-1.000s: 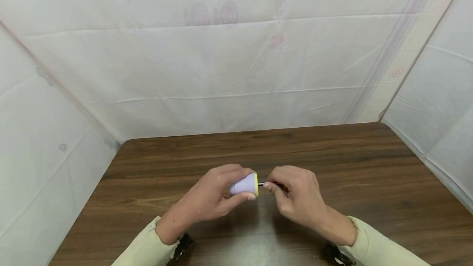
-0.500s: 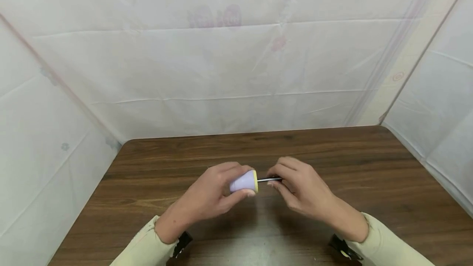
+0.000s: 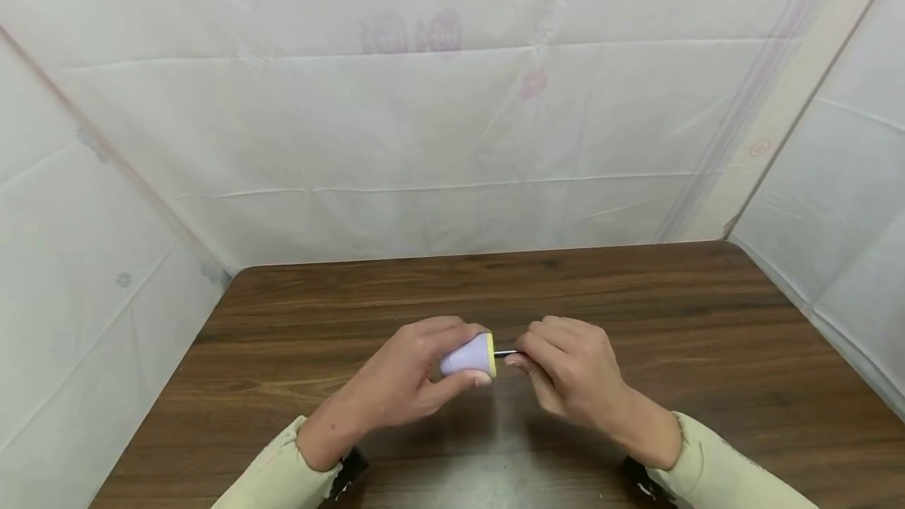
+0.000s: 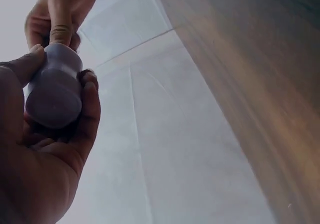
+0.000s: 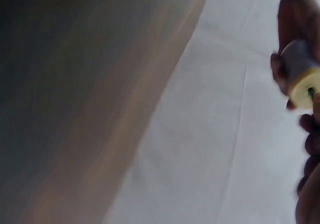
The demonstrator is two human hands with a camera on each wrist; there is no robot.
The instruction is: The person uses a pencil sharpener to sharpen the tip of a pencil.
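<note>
My left hand grips a small lavender cone-shaped piece with a pale yellow rim, held just above the wooden table. A thin metal rod sticks out of its yellow end toward the right. My right hand pinches that rod close to the yellow end, fingers curled over it. In the left wrist view the lavender piece sits between my thumb and fingers. The right wrist view shows its yellow end at the far right, blurred.
White sheeting walls the table in at the back and on both sides. Pale green sleeves cover both forearms at the table's near edge.
My right hand has slid left along the rod, back close to the yellow end, and its fingers have curled tighter. Less rod shows than half a second ago. The left hand has hardly moved.
</note>
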